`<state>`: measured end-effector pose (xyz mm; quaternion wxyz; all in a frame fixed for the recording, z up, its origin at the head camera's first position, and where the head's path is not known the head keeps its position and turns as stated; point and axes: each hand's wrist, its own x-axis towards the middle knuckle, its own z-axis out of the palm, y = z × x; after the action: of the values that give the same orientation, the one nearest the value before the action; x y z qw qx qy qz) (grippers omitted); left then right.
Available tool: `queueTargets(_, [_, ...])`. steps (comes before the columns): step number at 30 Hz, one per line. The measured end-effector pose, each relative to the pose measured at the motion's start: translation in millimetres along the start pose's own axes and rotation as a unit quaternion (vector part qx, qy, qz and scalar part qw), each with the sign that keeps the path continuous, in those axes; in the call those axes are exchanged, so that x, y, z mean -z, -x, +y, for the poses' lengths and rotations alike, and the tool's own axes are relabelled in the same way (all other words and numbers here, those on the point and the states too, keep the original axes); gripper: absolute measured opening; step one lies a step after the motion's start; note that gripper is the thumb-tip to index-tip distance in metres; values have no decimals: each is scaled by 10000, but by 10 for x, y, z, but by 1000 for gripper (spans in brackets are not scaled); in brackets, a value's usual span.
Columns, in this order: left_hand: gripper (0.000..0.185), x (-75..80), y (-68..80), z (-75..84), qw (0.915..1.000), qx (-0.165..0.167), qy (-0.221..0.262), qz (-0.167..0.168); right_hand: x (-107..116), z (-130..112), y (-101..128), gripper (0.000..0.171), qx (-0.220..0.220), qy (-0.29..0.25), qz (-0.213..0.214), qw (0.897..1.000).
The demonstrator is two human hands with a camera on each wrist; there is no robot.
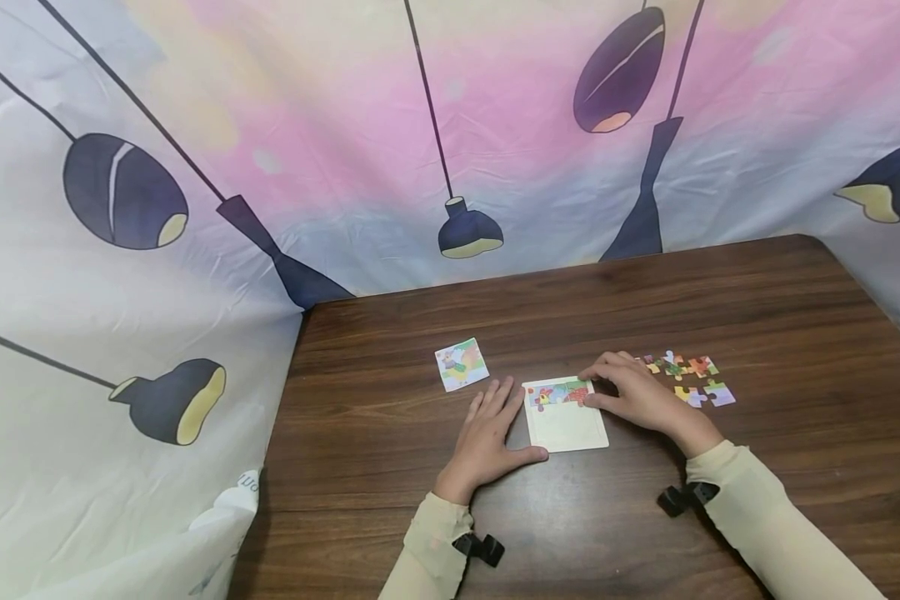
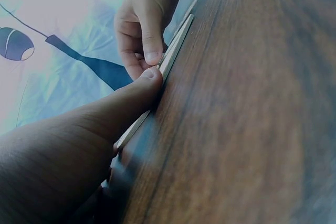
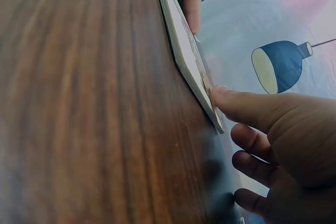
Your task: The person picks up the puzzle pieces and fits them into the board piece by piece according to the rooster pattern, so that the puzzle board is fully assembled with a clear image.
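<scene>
A white puzzle board [image 1: 567, 427] lies flat on the dark wooden table [image 1: 720, 292], with a row of colourful pieces along its top. My left hand [image 1: 513, 425] lies flat to the board's left, fingers straight; its thumb [image 2: 134, 98] touches the edge of the board [image 2: 176, 45]. My right hand [image 1: 585, 388] sits at the top right corner, pinching a puzzle piece [image 1: 577, 392] between index finger and thumb. In the right wrist view the thumb [image 3: 236, 103] meets the edge of the board [image 3: 184, 45]. Several loose pieces [image 1: 690, 379] lie just right of that hand.
A small picture card [image 1: 461, 364] lies to the upper left of the board. A cloth backdrop [image 1: 195, 208] printed with hanging lamps surrounds the table at the back and left. The table's right edge [image 1: 881, 312] runs off diagonally.
</scene>
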<state>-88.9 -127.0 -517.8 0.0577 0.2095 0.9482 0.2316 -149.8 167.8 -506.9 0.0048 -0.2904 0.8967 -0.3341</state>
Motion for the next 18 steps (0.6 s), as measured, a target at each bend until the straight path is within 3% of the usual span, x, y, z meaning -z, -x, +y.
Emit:
queueTargets(6, [103, -3, -5, 2, 10000, -40, -35, 42, -31, -32, 1, 22, 284, 141, 123, 9994])
queueTargets(18, [102, 16, 4, 20, 10000, -18, 25, 3, -26, -60, -4, 21, 226, 137, 59, 9996])
